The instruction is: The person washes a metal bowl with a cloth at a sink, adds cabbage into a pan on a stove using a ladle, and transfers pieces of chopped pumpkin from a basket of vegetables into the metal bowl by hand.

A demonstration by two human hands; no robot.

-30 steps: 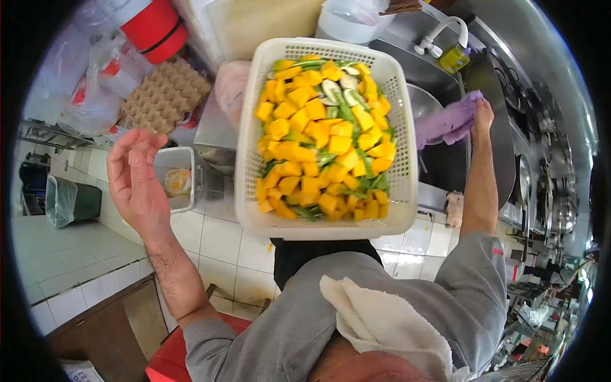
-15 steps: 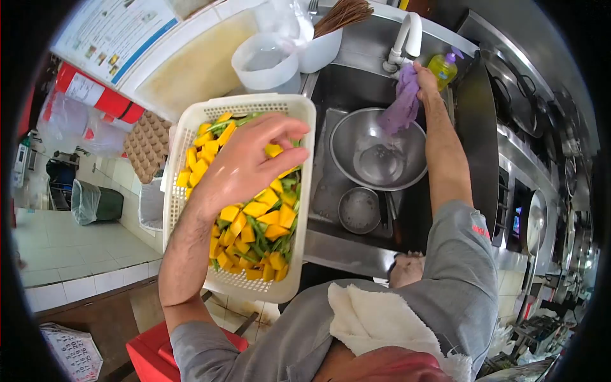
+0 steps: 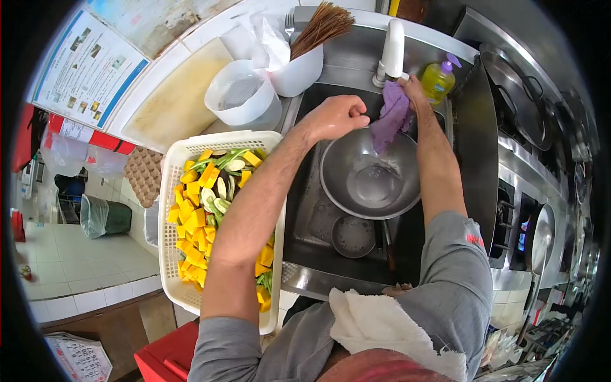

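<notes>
My right hand (image 3: 415,92) is closed around a purple cloth (image 3: 391,114), right beside the white faucet (image 3: 391,54). The cloth hangs down over the back of a metal bowl (image 3: 372,181) in the sink. My left hand (image 3: 340,116) hovers near the bowl's back left rim, its fingers curled with nothing visible in them. Under my left forearm stands a cream plastic basket (image 3: 172,149) of yellow pumpkin chunks (image 3: 197,223), green vegetable pieces and pale slices (image 3: 219,197).
A small pan (image 3: 353,237) lies in the sink (image 3: 305,223) in front of the bowl. Behind the basket are a clear plastic tub (image 3: 245,95), a white container (image 3: 299,76) with a twig brush (image 3: 323,25), and a cutting board (image 3: 175,95). A soap bottle (image 3: 439,79) stands behind the faucet's right side.
My left hand has moved from above the basket to over the sink, and its fingers have curled in. My right hand stays by the faucet with the cloth. The view has shifted.
</notes>
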